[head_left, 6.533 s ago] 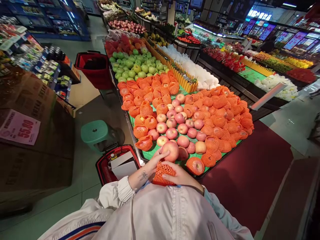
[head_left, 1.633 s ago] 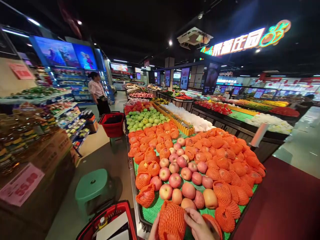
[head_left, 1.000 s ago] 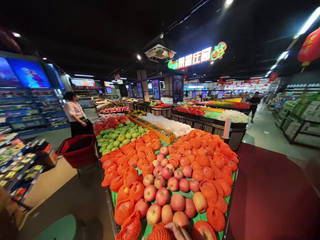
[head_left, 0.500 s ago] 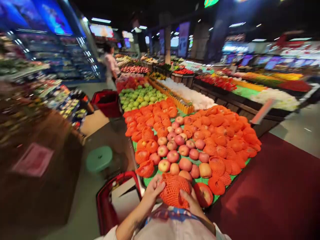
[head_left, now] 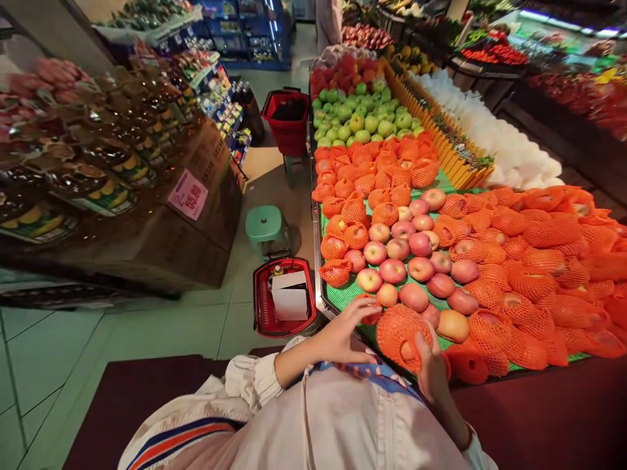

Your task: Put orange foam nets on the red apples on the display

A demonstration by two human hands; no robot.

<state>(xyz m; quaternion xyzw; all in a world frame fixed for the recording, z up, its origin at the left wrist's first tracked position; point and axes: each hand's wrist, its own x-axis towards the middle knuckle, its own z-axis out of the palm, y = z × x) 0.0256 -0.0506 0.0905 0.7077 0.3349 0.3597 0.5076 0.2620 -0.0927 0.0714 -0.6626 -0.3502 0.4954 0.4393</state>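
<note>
My right hand [head_left: 432, 371] grips an apple in an orange foam net [head_left: 399, 331] at the front edge of the fruit stand, thumb pressed on the mesh. My left hand [head_left: 349, 331] is just left of that fruit, fingers stretched and thumb apart, with a gap to the net. Bare red apples [head_left: 392, 270] lie on the green mat [head_left: 337, 297] beyond my hands. Netted apples [head_left: 533, 261] are heaped on the right, and more netted apples [head_left: 353, 207] lie in rows at the left and behind.
Left of the stand, a red basket [head_left: 257, 307] with a white box [head_left: 290, 297] sits on the floor. Behind it are a green stool [head_left: 264, 222] and another red basket [head_left: 289, 130]. Bottles [head_left: 93, 186] stand on cartons further left. Green fruit [head_left: 360, 121] fills the stand's far part.
The view has swung left and down. My left hand has come off the netted apple and opened; my right hand still holds it.
</note>
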